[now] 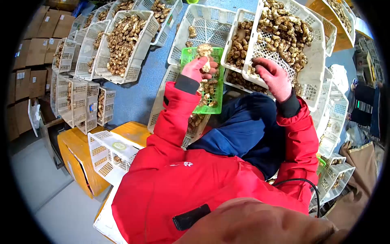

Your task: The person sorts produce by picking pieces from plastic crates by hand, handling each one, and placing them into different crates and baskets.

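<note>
My red jacket (195, 183) lies closest; my left grip (196, 69) clamps a pale mushroom (204, 50) over the green basket (219, 91); slack pressure could drop it. Whether my right grip (275, 79) is closed, I cannot tell.

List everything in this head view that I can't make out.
- Right hand: whether it grips anything; its own curled fingers hide this (head view).
- Mushroom: the part covered by the left hand (head view).
- White basket: its contents under the green basket (head view).
- Labels on the cardboard boxes: writing too small (head view).
- Green object: cut off by the top edge (head view).
</note>
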The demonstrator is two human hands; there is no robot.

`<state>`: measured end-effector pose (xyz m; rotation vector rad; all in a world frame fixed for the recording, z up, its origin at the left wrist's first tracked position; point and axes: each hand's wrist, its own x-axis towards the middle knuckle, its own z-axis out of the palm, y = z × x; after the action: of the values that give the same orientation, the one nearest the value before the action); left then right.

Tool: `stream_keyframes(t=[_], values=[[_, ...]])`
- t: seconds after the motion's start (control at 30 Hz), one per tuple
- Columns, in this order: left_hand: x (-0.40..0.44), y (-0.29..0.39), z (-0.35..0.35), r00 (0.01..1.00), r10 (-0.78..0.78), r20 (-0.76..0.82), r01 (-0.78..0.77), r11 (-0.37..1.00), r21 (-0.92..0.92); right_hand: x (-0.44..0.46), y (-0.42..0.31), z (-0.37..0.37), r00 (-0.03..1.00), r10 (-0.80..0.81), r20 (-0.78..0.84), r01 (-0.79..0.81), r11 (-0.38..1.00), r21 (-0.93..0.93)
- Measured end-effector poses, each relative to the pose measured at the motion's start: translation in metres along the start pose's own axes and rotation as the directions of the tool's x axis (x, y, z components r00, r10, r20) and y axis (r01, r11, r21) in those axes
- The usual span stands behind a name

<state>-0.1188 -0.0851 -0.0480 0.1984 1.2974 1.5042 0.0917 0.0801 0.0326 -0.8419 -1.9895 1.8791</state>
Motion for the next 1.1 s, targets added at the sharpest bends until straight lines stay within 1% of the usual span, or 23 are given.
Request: stream_keyframes(t=[0.07, 0.13, 0.17, 0.23, 0.33, 0.37, 0.4, 0.43, 0.5, 0.53, 0.6, 0.63, 0.67, 0.73, 0.77, 0.8, 0.87, 0.9, 0.93, 1.0, 1.03, 1.07, 1.1], values=[[0.009, -0.004, -0.023, 0.987, -0.022, 0.160, 0.063, 0.965, -0.256, 0.001, 0.011, 0.004, 0.999, 0.022, 0.042, -0.020, 0.999, -0.042], [0.015, -0.009, -0.036, 0.978, -0.031, 0.207, 0.115, 0.908, -0.404, 0.007, 0.019, 0.003, 0.989, 0.141, 0.052, -0.143, 0.989, 0.034], [0.017, -0.009, -0.040, 0.973, -0.032, 0.231, 0.141, 0.868, -0.477, 0.008, 0.015, 0.003, 0.992, 0.111, 0.061, -0.112, 0.994, 0.017], [0.022, -0.013, -0.044, 0.966, -0.037, 0.256, 0.170, 0.836, -0.522, 0.008, 0.017, 0.004, 0.994, 0.079, 0.073, -0.083, 0.995, 0.057], [0.047, -0.026, -0.062, 0.960, -0.096, 0.262, 0.230, 0.803, -0.550, 0.003, 0.021, 0.006, 0.987, 0.130, 0.096, -0.125, 0.990, -0.060], [0.055, -0.031, -0.069, 0.967, -0.116, 0.225, 0.224, 0.810, -0.542, 0.003, 0.025, 0.009, 0.996, 0.056, 0.071, -0.051, 0.997, -0.059], [0.063, -0.031, -0.072, 0.974, -0.131, 0.186, 0.212, 0.817, -0.536, 0.004, 0.027, 0.011, 0.999, -0.006, 0.038, 0.012, 0.987, -0.158], [0.075, -0.030, -0.075, 0.989, -0.137, 0.057, 0.149, 0.921, -0.361, 0.004, 0.023, 0.015, 0.996, -0.083, 0.014, 0.083, 0.951, -0.297], [0.108, -0.030, -0.088, 0.990, -0.123, -0.064, 0.096, 0.940, -0.328, 0.005, 0.018, 0.024, 0.981, -0.192, -0.031, 0.149, 0.847, -0.510], [0.128, -0.032, -0.098, 0.987, -0.100, -0.128, 0.057, 0.952, -0.302, 0.008, 0.009, 0.028, 0.976, -0.216, 0.023, 0.184, 0.767, -0.615], [0.159, -0.022, -0.109, 0.966, -0.142, -0.218, 0.106, 0.980, -0.166, 0.007, 0.010, 0.039, 0.932, -0.363, -0.014, 0.234, 0.630, -0.741], [0.176, -0.023, -0.112, 0.967, -0.033, -0.252, 0.000, 0.992, -0.129, 0.011, 0.003, 0.043, 0.910, -0.414, 0.029, 0.267, 0.530, -0.805], [0.192, -0.023, -0.131, 0.998, 0.062, -0.011, -0.062, 0.998, 0.006, 0.014, 0.003, 0.048, 0.902, -0.431, 0.014, 0.263, 0.523, -0.811], [0.215, -0.018, -0.132, 0.976, 0.103, -0.194, -0.040, 0.952, 0.304, 0.024, 0.010, 0.054, 0.906, -0.423, -0.030, 0.204, 0.498, -0.843], [0.224, -0.020, -0.148, 0.998, 0.055, 0.032, -0.056, 0.998, 0.037, 0.028, 0.012, 0.058, 0.889, -0.457, -0.029, 0.211, 0.467, -0.858], [0.209, -0.003, -0.133, 0.989, -0.012, -0.146, 0.035, 0.988, 0.154, 0.033, 0.011, 0.063, 0.897, -0.439, -0.057, 0.179, 0.476, -0.861], [0.207, -0.001, -0.140, 0.984, -0.036, -0.176, 0.055, 0.993, 0.101, 0.039, 0.024, 0.064, 0.870, -0.474, -0.137, 0.146, 0.513, -0.846], [0.209, -0.004, -0.151, 0.993, 0.030, -0.113, -0.017, 0.993, 0.113, 0.041, 0.028, 0.064, 0.864, -0.480, -0.150, 0.126, 0.495, -0.859], [0.212, -0.007, -0.158, 0.977, 0.151, -0.148, -0.095, 0.940, 0.328, 0.042, 0.028, 0.067, 0.870, -0.460, -0.180, 0.102, 0.523, -0.846], [0.205, 0.005, -0.155, 0.911, 0.393, -0.128, -0.192, 0.678, 0.709, 0.043, 0.034, 0.065, 0.860, -0.458, -0.223, 0.096, 0.575, -0.813], [0.192, 0.012, -0.146, 0.844, 0.510, -0.166, -0.155, 0.528, 0.835, 0.044, 0.031, 0.065, 0.866, -0.434, -0.249, 0.073, 0.602, -0.795], [0.191, 0.015, -0.144, 0.840, 0.514, -0.174, -0.153, 0.531, 0.834, 0.046, 0.033, 0.065, 0.861, -0.424, -0.280, 0.051, 0.622, -0.781], [0.189, 0.019, -0.141, 0.817, 0.561, -0.132, -0.169, 0.452, 0.876, 0.047, 0.034, 0.064, 0.865, -0.411, -0.290, 0.054, 0.649, -0.759]])
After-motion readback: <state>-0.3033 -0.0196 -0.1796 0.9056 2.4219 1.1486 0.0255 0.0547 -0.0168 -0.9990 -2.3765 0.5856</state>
